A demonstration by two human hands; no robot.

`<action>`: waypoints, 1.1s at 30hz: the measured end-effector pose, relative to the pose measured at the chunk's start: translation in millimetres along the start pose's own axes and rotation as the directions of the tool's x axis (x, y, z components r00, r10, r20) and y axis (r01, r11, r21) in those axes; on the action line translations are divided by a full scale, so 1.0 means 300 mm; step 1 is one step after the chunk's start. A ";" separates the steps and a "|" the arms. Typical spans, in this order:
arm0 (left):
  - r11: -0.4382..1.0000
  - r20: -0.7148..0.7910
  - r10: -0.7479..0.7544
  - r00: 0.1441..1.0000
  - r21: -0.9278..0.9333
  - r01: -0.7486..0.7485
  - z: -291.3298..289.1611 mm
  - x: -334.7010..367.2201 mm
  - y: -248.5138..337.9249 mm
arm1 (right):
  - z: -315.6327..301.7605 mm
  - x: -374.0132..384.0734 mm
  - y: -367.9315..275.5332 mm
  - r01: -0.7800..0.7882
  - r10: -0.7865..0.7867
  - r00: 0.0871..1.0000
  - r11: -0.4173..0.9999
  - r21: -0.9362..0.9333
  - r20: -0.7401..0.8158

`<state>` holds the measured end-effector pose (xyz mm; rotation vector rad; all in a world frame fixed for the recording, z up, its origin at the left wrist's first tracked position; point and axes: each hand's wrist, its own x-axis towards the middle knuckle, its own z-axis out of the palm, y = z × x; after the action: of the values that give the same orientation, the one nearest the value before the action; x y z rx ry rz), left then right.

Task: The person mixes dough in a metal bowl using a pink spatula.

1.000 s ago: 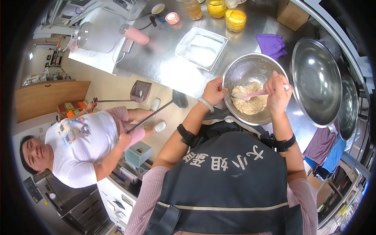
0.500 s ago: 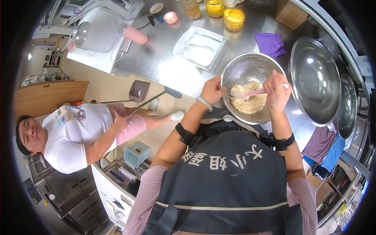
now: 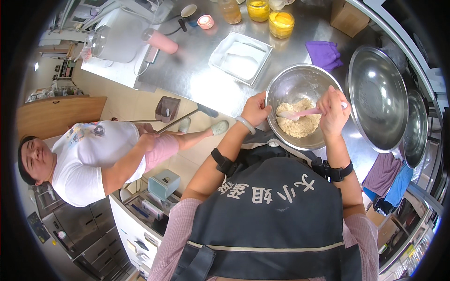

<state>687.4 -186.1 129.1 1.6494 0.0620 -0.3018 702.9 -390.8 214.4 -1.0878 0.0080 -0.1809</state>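
Observation:
A steel mixing bowl [image 3: 286, 77] stands at the front edge of the metal table, with pale, crumbly dough [image 3: 307, 125] in its bottom. My left hand [image 3: 256, 109] grips the bowl's left rim, thumb and fingers closed on it. In my right hand [image 3: 332, 112] is a spatula with a pink handle [image 3: 308, 112], my fingers wrapped round the handle's end. Its pale blade [image 3: 287, 115] rests in the dough, pointing left.
Left of the bowl is a square tray of white powder [image 3: 240, 58]. Behind it lies a purple cloth [image 3: 324, 55]. Large steel bowls [image 3: 378, 98] lean at the right. Yellow-filled glass jars [image 3: 281, 24] stand farther back. At left, a person [image 3: 101, 154] holds a long-handled broom [image 3: 206, 110].
The person at left has shifted a little, one foot now farther right. My hands, the bowl and the spatula hold almost the same places.

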 end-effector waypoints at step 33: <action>0.996 -0.011 0.050 0.999 0.072 -0.049 -0.012 0.010 0.009 | 0.009 0.010 -0.013 -0.015 0.015 1.000 1.000 -0.007 -0.003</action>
<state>691.6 -183.1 131.3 1.7219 0.0204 -0.2582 705.6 -390.5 219.3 -1.0943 0.0191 -0.1688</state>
